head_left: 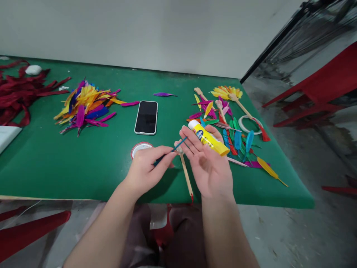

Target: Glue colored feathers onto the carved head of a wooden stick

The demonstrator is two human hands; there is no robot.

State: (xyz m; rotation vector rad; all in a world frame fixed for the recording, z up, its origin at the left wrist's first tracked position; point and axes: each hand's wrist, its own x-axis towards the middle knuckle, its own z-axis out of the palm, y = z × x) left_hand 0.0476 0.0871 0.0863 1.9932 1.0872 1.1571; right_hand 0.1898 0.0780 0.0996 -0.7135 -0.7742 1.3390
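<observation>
My left hand (pixel 149 167) pinches a thin dark blue feather (pixel 178 145) between thumb and fingers, its tip close to the fingers of the other hand. Turned palm up, my right hand (pixel 208 163) holds a yellow tube of glue (pixel 210 138) with a white cap, which lies slantwise among its fingers. Below and between both hands is a wooden fan handle (pixel 186 175) with a red cord at its near end; its wider top is partly hidden by the fingers. Behind my left hand sits a round white item with a red rim (pixel 139 147), partly covered.
A phone (pixel 146 117) lies mid-table beside a heap of coloured feathers (pixel 86 106). Dark red ribbons (pixel 16 93) cover the far left. More feathers (pixel 237 139), wooden handles (pixel 241 104) and a white tape roll (pixel 248 121) lie right. A wall borders the green table's (pixel 69 163) back.
</observation>
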